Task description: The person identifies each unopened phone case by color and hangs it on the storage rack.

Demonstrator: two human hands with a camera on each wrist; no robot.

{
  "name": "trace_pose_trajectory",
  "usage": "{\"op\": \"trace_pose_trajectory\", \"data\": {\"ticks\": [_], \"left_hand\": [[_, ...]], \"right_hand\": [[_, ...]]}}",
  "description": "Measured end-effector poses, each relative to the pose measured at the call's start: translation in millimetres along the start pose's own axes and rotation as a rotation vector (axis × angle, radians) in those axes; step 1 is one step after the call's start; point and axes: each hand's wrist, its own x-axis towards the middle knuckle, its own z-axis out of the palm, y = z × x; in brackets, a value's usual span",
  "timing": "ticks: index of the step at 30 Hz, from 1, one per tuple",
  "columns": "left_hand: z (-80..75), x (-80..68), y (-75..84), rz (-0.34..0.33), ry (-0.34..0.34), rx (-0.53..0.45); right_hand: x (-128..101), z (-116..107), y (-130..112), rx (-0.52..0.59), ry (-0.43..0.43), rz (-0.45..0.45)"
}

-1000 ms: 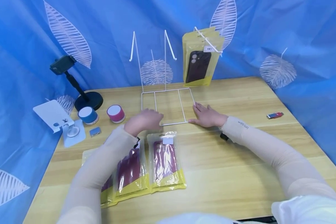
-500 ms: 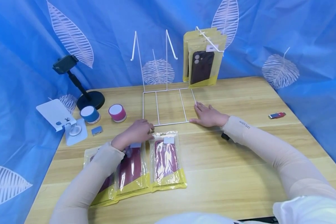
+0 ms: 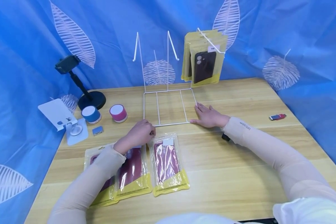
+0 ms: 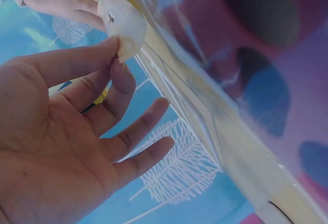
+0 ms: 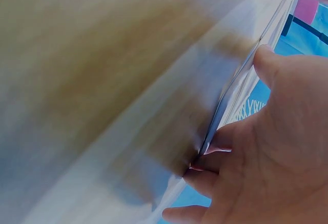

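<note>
My left hand [image 3: 141,134] pinches the top left corner of a clear and yellow bag [image 3: 168,182] between thumb and forefinger. A dark red phone case [image 3: 165,161] shows inside it. In the left wrist view, the pinched plastic corner [image 4: 128,26] bends up while the other fingers stay loose. Another bagged phone case [image 3: 132,169] lies under my left wrist, overlapping a third bag [image 3: 107,199] further left. My right hand [image 3: 208,116] rests on the front right corner of a white wire display rack [image 3: 170,124]; in the right wrist view its fingers [image 5: 205,180] touch the wire.
Bags with black phone cases [image 3: 204,67] hang on the rack's right hook. Left of the rack stand a pink speaker [image 3: 118,113], a blue speaker [image 3: 91,114], a black phone holder [image 3: 91,100] and a white stand [image 3: 57,113]. A red USB stick [image 3: 277,117] lies far right.
My left hand has come back from the rack's front edge to the bag and taken its corner. That bag has turned slightly. The hanging bags have swung a little; my right hand stays put.
</note>
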Motion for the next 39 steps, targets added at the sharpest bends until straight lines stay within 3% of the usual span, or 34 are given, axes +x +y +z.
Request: {"op": "trace_pose_trajectory", "data": {"ticks": [5,13,17,21,26,29,35,39], "left_hand": [[-1.0,-3.2,1.8,-0.008,0.061,0.025],[-13.5,-8.3,5.6,-0.115,0.166,-0.092],[-26.4,-12.3,8.0,-0.096,0.269,-0.123],[-42.0,-19.8,8.4,-0.006,0.445,-0.176],[-69.8,-28.1,5.4,0.192,0.765,-0.125],[-95.5,-27.0,3.5,0.244,0.894,-0.081],[-146.3,-13.1,-6.3,0.211,0.985,-0.078],[-165.2,-5.3,-9.9,0.177,1.014,-0.087]], "right_hand": [[-1,1,0,-0.003,0.008,0.006],[-1,0,1,0.009,0.012,0.004],[-2,-1,2,0.011,0.005,0.010],[-3,-2,1,0.004,-0.002,0.006],[-2,-2,-3,0.015,-0.008,-0.010],[-1,-2,-4,0.017,-0.015,-0.003],[-1,0,-3,0.011,-0.009,0.009],[-2,2,-3,0.016,-0.004,0.010]]}}
